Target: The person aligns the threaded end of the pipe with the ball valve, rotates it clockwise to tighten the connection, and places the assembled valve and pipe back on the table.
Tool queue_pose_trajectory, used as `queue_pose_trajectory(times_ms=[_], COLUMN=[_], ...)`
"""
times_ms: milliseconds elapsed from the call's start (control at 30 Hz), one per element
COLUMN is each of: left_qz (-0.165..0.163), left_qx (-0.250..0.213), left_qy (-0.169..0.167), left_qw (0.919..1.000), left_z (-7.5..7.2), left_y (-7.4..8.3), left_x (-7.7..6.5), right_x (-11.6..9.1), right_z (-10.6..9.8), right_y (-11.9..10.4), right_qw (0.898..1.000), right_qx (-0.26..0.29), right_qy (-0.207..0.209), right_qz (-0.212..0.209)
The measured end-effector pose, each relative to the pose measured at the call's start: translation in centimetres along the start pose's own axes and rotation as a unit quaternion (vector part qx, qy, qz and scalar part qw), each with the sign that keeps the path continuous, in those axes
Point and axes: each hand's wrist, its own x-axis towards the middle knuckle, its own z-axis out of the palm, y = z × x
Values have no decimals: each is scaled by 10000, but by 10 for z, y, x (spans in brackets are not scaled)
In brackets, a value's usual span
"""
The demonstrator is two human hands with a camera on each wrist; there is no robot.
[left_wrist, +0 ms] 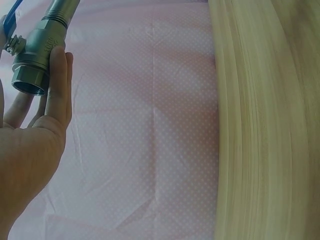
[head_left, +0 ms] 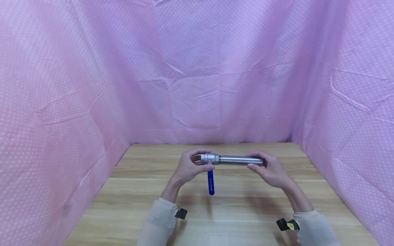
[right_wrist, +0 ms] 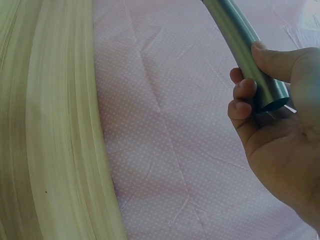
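Note:
A silver ball valve (head_left: 210, 158) with a blue lever handle (head_left: 210, 182) is joined to a smooth steel pipe (head_left: 232, 160), and both are held up level over the table. My left hand (head_left: 189, 167) grips the valve body between thumb and fingers, the lever hanging toward me. In the left wrist view the valve's open hexagonal end (left_wrist: 31, 82) faces the palm, and threads show where the pipe enters. My right hand (head_left: 272, 171) holds the pipe's far right end. The right wrist view shows the thumb and curled fingers round the pipe (right_wrist: 245, 55), its hollow end facing the palm.
Below the hands lies a wood-grain table (head_left: 231, 218). Pink dotted cloth (head_left: 197, 85) hangs along its back and both sides. Each wrist wears a strap with a small black device (head_left: 181, 214) on it.

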Motion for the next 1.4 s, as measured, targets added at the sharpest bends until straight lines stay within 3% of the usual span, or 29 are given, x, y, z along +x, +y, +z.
queue_pose_trajectory(times_ms=[667, 900, 1400], left_qz=[84, -21, 18], left_qx=[37, -9, 22], left_qy=[24, 23, 87], left_qw=[10000, 10000, 10000], left_z=[1, 1, 3], left_y=[2, 1, 1], left_x=[-1, -1, -3], right_x=[-1, -1, -2], right_z=[-3, -4, -4], right_y=[0, 1, -1], right_qw=[9991, 9982, 9991], right_qx=[333, 579, 326], right_qy=[-115, -117, 111], right_qz=[242, 101, 233])
